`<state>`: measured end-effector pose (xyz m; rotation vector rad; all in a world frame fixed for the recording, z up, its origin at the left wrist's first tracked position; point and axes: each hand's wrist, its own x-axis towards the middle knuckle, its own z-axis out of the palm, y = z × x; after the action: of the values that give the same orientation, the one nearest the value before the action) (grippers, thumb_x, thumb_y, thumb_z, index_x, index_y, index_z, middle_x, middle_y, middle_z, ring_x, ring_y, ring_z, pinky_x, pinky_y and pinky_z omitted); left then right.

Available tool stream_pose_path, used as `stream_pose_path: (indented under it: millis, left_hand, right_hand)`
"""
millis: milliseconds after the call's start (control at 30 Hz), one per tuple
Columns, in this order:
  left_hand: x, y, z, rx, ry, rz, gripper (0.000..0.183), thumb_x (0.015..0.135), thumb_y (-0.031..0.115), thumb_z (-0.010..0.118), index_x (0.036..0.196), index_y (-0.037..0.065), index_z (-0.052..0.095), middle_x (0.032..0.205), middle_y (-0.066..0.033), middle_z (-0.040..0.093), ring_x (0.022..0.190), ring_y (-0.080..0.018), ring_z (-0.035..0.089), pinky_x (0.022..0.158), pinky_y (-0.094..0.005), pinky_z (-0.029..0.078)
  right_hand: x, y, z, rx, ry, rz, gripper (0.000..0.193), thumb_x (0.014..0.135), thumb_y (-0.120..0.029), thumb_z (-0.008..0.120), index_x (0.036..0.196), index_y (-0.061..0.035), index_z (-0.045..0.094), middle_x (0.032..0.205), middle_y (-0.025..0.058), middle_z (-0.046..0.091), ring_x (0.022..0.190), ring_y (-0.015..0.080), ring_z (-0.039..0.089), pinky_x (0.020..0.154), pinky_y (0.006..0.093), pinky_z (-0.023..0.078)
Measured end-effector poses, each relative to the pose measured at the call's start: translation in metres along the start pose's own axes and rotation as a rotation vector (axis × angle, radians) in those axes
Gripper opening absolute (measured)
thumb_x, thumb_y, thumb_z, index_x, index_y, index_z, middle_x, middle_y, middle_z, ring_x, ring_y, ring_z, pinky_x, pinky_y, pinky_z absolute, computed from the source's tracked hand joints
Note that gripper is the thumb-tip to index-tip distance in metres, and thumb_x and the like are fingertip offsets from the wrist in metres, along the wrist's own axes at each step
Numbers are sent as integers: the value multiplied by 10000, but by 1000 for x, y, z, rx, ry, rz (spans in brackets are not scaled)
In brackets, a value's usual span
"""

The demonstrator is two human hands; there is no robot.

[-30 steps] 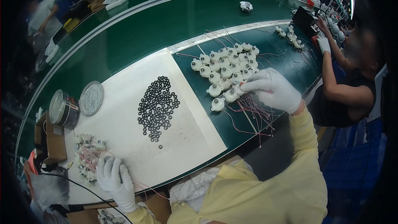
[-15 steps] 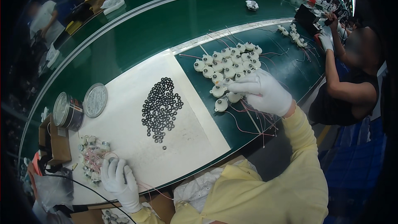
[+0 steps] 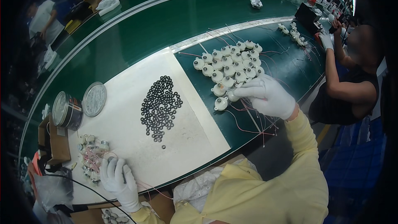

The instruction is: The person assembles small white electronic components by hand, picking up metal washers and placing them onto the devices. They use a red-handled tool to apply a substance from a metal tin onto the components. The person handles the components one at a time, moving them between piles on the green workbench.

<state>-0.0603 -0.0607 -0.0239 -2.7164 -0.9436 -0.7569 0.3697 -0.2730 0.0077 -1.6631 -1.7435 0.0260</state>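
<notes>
2 gloved hands work at a long green bench (image 3: 137, 37). The right hand (image 3: 268, 96) reaches out over a cluster of small round white parts (image 3: 229, 67) with thin wires, its fingers (image 3: 244, 93) curled down and pinching one white part (image 3: 233, 96) at the near edge of the cluster; another loose white part (image 3: 220, 104) lies just beside it on the green surface. The left hand (image 3: 118, 178) rests near the bench's front edge, fingers spread flat over a smaller heap of finished parts with pink wires (image 3: 92, 157), touching it but not gripping anything that shows. Between the hands lies a white sheet (image 3: 186, 128), and on it a pile of small black rings (image 3: 161, 107). 1 open round tin (image 3: 66, 110) stands at the sheet's far left corner, its lid (image 3: 94, 98) lying just beside it. A second person (image 3: 352, 87) works further along the bench on the right.
</notes>
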Motion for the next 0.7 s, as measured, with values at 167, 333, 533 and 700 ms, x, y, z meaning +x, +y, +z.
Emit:
stream_pose_path:
  millis: [167,333,533,700]
  left_hand:
    - [-1,-1,0,11,-11,-7,206,889,50,657,1089,25,700,1149,-166,688,1215,-454,585,1041,-553,451]
    - [-1,-2,2,21,-17,-4,191,903,65,646,1082,24,701,1148,-169,687,1225,-460,581,1043,-554,447]
    - [-2,-1,1,23,-24,-10,191,896,66,648,1073,25,705,1127,-167,688,1205,-457,585,1036,-560,446]
    - [0,0,2,22,-21,-13,210,871,64,657,1074,40,707,1102,-161,692,1180,-455,595,1020,-569,454]
  right_hand:
    - [-1,3,0,9,53,5,462,697,85,553,1073,-59,778,916,114,770,805,301,717,763,383,559]
    - [2,5,8,35,24,20,479,697,93,551,1084,-68,781,898,115,763,797,292,712,749,375,554]
    - [-12,-8,-7,-15,23,49,497,684,95,550,1093,-70,781,955,121,762,816,289,710,753,367,547]
    - [-33,-10,-14,-92,142,94,485,676,99,546,1069,-57,783,977,133,760,886,299,708,829,380,537]
